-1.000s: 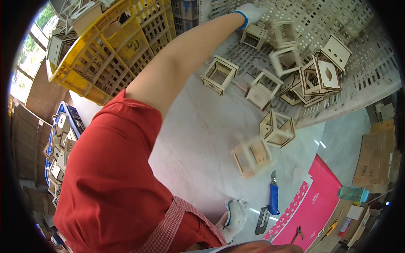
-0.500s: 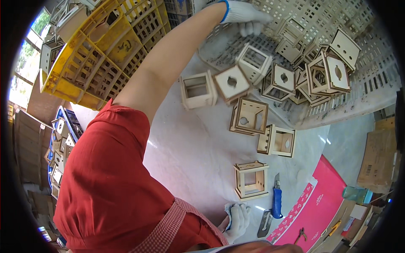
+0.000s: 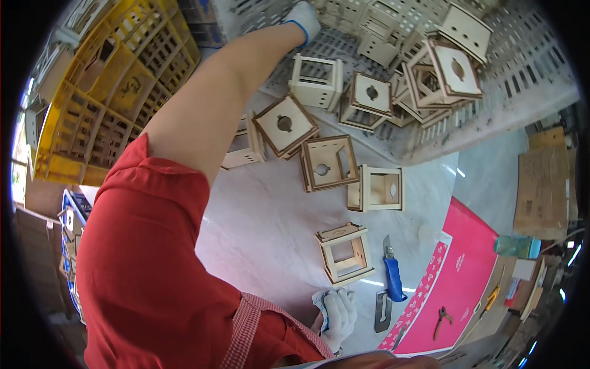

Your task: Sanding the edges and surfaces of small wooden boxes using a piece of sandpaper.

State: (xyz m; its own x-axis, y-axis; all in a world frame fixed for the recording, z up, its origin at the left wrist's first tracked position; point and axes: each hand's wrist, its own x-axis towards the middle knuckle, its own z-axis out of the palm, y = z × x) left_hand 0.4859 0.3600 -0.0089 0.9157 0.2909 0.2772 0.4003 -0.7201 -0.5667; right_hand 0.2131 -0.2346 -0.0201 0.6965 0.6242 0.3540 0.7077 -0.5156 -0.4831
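My left hand (image 3: pixel 304 23), in a white glove with a blue cuff, reaches into the large grey perforated crate (image 3: pixel 424 144); its fingers are hard to make out. Under that forearm, small pale wooden box frames lie on the table. One frame with a keyhole-shaped cut-out (image 3: pixel 286 124) rests beside another wooden frame (image 3: pixel 329 163). Low in the view, my gloved right hand (image 3: pixel 337 317) is closed, fingers curled around a small whitish-blue piece I cannot identify. An upright wooden frame (image 3: pixel 345 253) stands just above it. To its right is a blue utility knife (image 3: pixel 393 280) with its blade out.
More wooden frames (image 3: pixel 444 74) are heaped in the grey crate. A yellow crate (image 3: pixel 110 117) stands at the left, above a blue crate (image 3: pixel 74 258) of frames. Right of the knife are a pink sheet (image 3: pixel 455 277), pliers (image 3: pixel 442 323), a teal bottle (image 3: pixel 517 246) and a cardboard box (image 3: pixel 541 194).
The whole view has shifted, so things sit further left and mostly higher. My left hand has moved left along the grey crate. My right hand stays low on the table.
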